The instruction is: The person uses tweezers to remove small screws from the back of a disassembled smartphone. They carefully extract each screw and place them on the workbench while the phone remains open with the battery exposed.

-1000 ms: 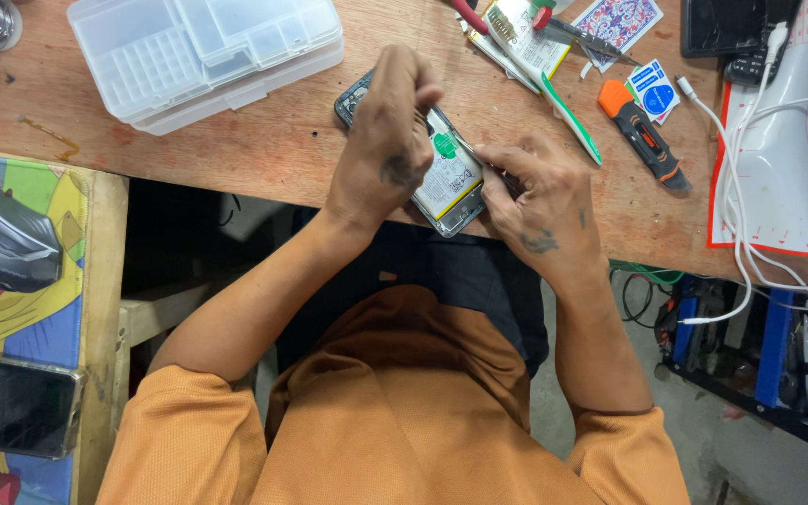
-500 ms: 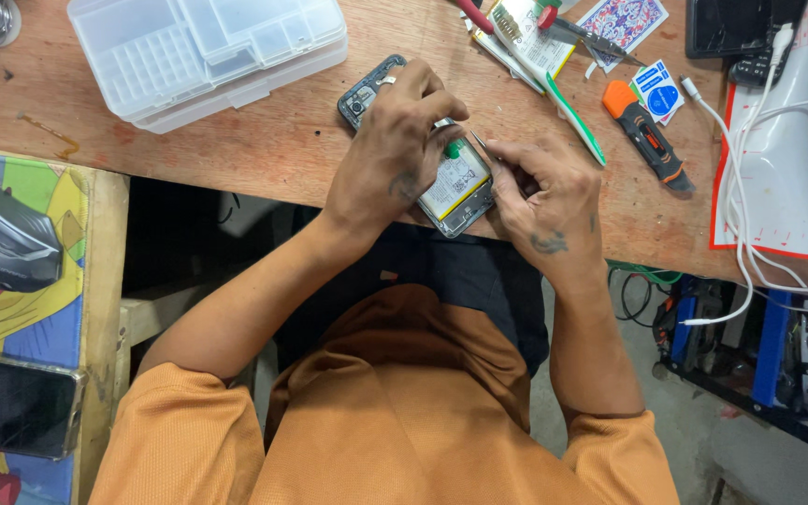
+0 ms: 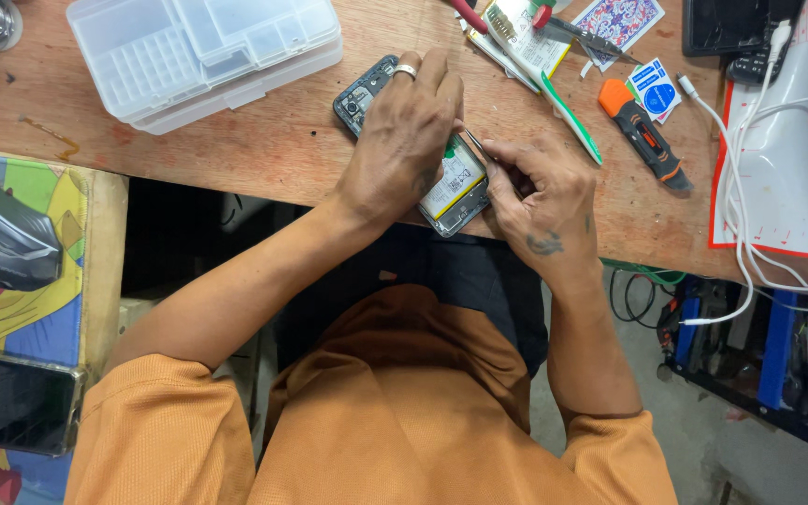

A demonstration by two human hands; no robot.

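Left hand (image 3: 402,140) fingers together, pressing opened phone (image 3: 441,178); right hand (image 3: 540,192) fingers clamped on tweezers (image 3: 475,145), tips beside left fingertips.

Our opened phone (image 3: 441,182) on the table (image 3: 264,150), between both hands

Our left hand (image 3: 404,140) lies on it, right hand (image 3: 540,196) just right; the plastic organiser box (image 3: 203,51) sits left, the utility knife (image 3: 642,131) right.

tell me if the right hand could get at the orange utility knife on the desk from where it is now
Probably yes. The orange utility knife lies on bare wood just beside the right hand, nothing between them, but that hand is pinching tweezers at the opened phone.
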